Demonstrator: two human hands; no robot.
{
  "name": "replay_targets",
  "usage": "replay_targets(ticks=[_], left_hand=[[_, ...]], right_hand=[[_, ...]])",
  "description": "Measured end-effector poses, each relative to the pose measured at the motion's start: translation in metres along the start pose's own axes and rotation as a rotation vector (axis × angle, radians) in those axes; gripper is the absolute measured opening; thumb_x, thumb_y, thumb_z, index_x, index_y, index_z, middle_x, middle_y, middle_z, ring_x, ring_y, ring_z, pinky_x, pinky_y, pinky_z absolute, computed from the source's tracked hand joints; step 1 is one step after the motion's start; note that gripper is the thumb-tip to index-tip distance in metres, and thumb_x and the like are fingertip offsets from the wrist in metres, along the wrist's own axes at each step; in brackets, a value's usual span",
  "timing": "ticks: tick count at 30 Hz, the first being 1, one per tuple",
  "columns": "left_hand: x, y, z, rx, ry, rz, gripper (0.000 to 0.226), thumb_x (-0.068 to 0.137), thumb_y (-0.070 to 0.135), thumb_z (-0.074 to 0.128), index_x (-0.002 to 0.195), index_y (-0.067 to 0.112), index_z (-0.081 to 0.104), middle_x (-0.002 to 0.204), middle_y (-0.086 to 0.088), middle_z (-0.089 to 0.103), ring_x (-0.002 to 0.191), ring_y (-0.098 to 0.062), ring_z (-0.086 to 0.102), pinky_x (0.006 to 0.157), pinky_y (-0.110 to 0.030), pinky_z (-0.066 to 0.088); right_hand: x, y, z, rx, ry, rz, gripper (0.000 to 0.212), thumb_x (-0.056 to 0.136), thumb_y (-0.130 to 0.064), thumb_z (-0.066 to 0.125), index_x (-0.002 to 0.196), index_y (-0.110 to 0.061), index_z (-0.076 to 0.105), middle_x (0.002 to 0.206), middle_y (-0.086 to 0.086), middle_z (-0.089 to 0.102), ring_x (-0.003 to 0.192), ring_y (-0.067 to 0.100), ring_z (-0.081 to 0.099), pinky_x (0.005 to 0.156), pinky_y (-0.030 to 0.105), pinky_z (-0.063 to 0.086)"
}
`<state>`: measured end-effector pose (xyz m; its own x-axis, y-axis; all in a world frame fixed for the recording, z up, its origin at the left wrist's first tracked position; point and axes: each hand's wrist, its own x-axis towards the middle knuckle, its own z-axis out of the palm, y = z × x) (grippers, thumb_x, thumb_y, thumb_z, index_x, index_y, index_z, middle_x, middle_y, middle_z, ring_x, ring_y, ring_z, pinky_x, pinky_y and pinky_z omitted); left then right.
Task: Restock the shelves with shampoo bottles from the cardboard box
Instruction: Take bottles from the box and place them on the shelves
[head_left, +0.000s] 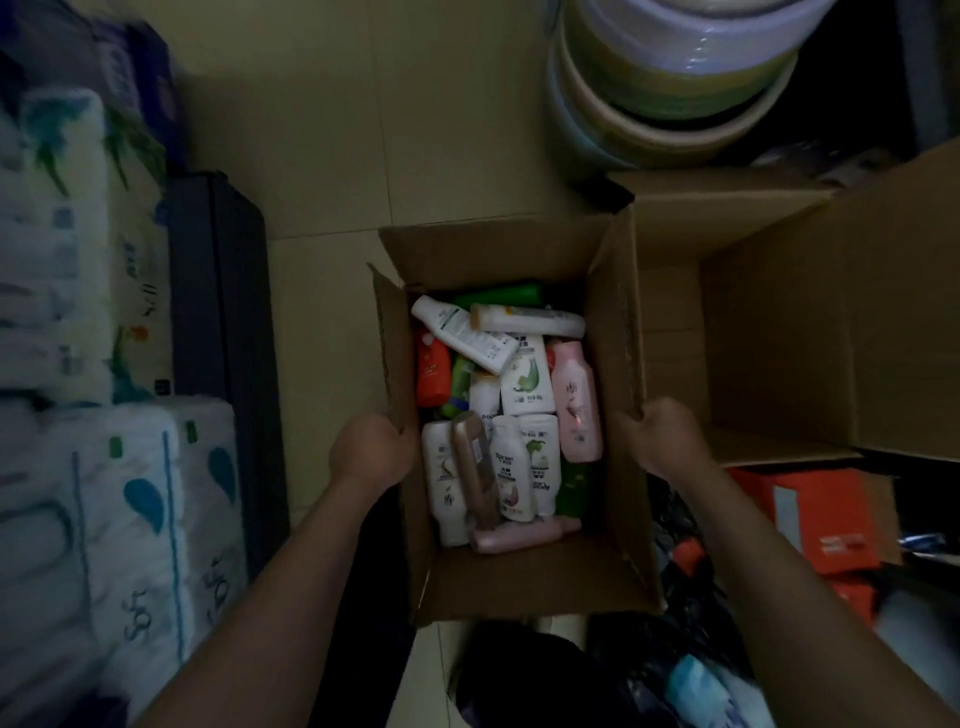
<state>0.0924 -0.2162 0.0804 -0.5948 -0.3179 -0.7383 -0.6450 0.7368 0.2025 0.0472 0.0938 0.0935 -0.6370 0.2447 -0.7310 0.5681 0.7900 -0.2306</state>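
Shampoo bottles (511, 405), white, pink, green and orange, lie jumbled in the open cardboard box (618, 332) on the floor (322, 156); left hand (371, 449) and right hand (660, 436) grip its side flaps.

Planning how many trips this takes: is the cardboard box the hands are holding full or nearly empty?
Fairly full. The cardboard box has its flaps open, and shampoo bottles lie piled across its whole bottom, overlapping. Depth underneath cannot be told.
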Motion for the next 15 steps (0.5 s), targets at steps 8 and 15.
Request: replay_targets(ticks=[8,15], left_hand=[[-0.181,-0.016,-0.048,-0.088,0.036,0.015,0.045,0.096,0.031,0.057,0.055,0.011,0.057,0.063,-0.011,0.060,0.063,-0.027,0.058,0.053,-0.027,0.033],[-0.357,-0.044,-0.062,0.013,0.118,0.053,0.047,0.095,0.032,0.056,0.061,0.001,0.063,0.061,-0.008,0.060,0.057,-0.022,0.053,0.055,-0.028,0.038]], right_hand=[[-0.163,0.035,-0.073,0.066,0.019,-0.139,0.038,0.095,-0.023,0.060,0.065,0.001,0.061,0.061,0.011,0.056,0.060,0.025,0.056,0.053,0.029,0.037],[-0.331,0.104,-0.107,0.121,0.056,-0.201,0.042,0.093,-0.024,0.060,0.061,0.002,0.054,0.057,0.013,0.051,0.057,0.024,0.052,0.053,0.032,0.036]])
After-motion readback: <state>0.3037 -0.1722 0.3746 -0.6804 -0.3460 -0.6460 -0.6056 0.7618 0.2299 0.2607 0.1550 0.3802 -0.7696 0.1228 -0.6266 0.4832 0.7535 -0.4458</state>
